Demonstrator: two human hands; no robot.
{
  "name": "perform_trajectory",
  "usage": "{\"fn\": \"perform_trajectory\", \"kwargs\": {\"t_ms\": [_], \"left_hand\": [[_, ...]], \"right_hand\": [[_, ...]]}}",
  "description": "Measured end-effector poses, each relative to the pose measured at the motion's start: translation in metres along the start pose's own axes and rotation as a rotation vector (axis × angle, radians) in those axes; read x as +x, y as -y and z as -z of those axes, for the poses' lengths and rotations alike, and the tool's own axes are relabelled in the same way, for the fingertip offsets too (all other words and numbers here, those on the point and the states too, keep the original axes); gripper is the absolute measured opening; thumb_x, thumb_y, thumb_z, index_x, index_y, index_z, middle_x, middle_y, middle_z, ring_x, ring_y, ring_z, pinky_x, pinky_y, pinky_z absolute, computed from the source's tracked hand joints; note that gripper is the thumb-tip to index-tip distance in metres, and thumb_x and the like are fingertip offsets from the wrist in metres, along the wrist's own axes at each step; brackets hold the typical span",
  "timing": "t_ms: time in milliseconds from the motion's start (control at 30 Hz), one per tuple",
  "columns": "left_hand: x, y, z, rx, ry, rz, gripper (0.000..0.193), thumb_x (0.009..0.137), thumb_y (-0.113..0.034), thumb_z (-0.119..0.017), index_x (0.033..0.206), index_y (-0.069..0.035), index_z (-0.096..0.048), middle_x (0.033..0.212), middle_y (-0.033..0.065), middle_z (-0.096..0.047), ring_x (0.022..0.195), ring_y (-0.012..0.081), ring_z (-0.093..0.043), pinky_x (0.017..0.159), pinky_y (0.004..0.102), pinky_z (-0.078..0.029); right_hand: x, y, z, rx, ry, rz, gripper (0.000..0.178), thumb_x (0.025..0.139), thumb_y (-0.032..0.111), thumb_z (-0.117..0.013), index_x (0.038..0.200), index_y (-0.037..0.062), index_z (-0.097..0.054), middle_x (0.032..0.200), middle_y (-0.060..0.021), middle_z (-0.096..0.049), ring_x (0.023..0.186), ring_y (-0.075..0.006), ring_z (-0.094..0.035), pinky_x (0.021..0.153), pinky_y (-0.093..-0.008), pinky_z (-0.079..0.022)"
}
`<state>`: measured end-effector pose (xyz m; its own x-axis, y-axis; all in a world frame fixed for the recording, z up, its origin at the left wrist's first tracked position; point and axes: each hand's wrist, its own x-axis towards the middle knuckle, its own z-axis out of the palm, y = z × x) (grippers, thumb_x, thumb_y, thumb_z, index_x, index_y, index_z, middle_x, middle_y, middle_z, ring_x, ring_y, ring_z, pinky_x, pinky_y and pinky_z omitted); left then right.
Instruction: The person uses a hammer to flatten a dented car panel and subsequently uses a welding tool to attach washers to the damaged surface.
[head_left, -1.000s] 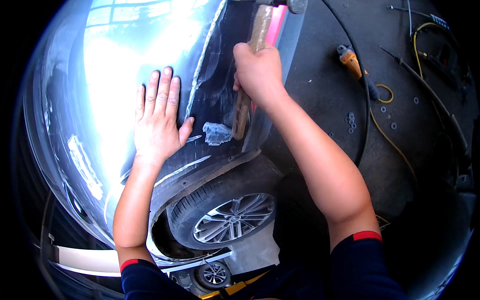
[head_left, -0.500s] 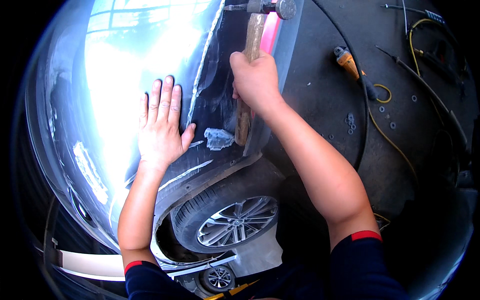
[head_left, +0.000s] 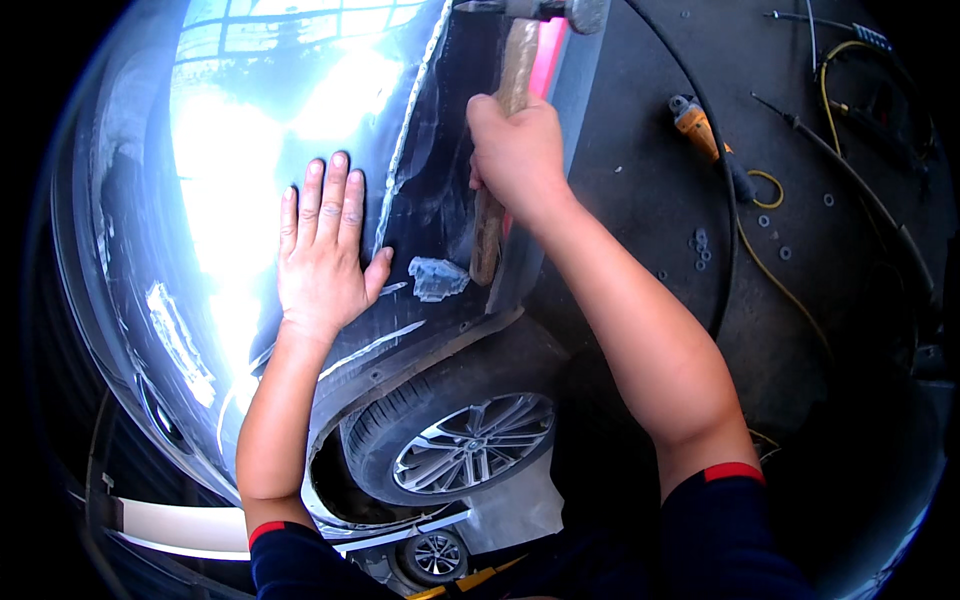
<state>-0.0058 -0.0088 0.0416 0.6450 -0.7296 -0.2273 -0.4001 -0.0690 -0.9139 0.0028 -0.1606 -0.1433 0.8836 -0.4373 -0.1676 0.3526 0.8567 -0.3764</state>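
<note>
Head view: left fingers slightly spread, flat on car panel; right fingers closed around hammer.

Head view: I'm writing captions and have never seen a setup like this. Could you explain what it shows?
There is no robot here, just a person's two bare hands. The camera, the left of a pair, is worn on the head and looks down; its fisheye lens bends straight edges. The left hand lies palm down on a glossy car body panel with pale patches. The right hand has a wooden-handled hammer in its grip. Lower in the picture is a car wheel. To the right, on the dark floor, lie an orange angle grinder and ring-shaped washers.
</note>
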Motion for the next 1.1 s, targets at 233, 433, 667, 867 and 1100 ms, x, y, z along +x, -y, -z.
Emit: {"fn": "perform_trajectory", "kwargs": {"t_ms": [233, 433, 667, 867, 1100], "left_hand": [[0.002, -0.001, 0.000, -0.004, 0.011, 0.015, 0.094, 0.087, -0.049, -0.064, 0.162, -0.005, -0.030, 0.172, 0.0132, -0.018, 0.160, 0.0313, -0.012, 0.129, 0.0490, -0.006], [0.001, 0.000, 0.000, -0.002, 0.024, 0.018, 0.094, 0.087, -0.049, -0.065, 0.162, -0.005, -0.030, 0.172, 0.0130, -0.018, 0.161, 0.0313, -0.010, 0.129, 0.0493, -0.006], [0.003, -0.002, 0.003, -0.001, 0.023, 0.007, 0.095, 0.086, -0.050, -0.065, 0.162, -0.005, -0.030, 0.172, 0.0129, -0.018, 0.161, 0.0314, -0.010, 0.129, 0.0493, -0.006], [0.004, -0.001, 0.002, -0.020, 0.014, 0.003, 0.093, 0.087, -0.043, -0.064, 0.161, -0.001, -0.027, 0.172, 0.0154, -0.016, 0.160, 0.0333, -0.010, 0.129, 0.0500, -0.008], [0.003, -0.003, 0.002, -0.025, 0.022, 0.010, 0.093, 0.087, -0.042, -0.064, 0.162, -0.002, -0.026, 0.173, 0.0151, -0.016, 0.161, 0.0328, -0.009, 0.129, 0.0499, -0.007]], "right_hand": [[0.006, 0.000, 0.000, -0.061, 0.017, -0.016, 0.023, 0.097, 0.019, -0.057, 0.081, 0.0030, -0.052, 0.057, -0.0053, -0.053, 0.043, -0.0160, -0.055, 0.043, -0.0335, -0.048], [0.011, -0.003, -0.006, -0.045, 0.042, -0.029, 0.023, 0.097, 0.018, -0.057, 0.081, 0.0030, -0.053, 0.057, -0.0052, -0.052, 0.043, -0.0166, -0.055, 0.042, -0.0338, -0.048], [0.008, -0.001, -0.005, 0.067, -0.034, 0.048, 0.022, 0.097, 0.019, -0.058, 0.081, 0.0030, -0.053, 0.057, -0.0048, -0.052, 0.044, -0.0161, -0.055, 0.042, -0.0337, -0.048], [0.016, -0.002, -0.006, 0.134, -0.128, 0.147, 0.021, 0.095, 0.017, -0.055, 0.082, 0.0010, -0.052, 0.057, -0.0067, -0.056, 0.043, -0.0194, -0.057, 0.042, -0.0360, -0.049], [0.017, -0.002, -0.002, 0.032, -0.020, 0.065, 0.024, 0.095, 0.018, -0.058, 0.077, 0.0049, -0.050, 0.057, -0.0044, -0.052, 0.042, -0.0161, -0.054, 0.042, -0.0338, -0.048]]}}
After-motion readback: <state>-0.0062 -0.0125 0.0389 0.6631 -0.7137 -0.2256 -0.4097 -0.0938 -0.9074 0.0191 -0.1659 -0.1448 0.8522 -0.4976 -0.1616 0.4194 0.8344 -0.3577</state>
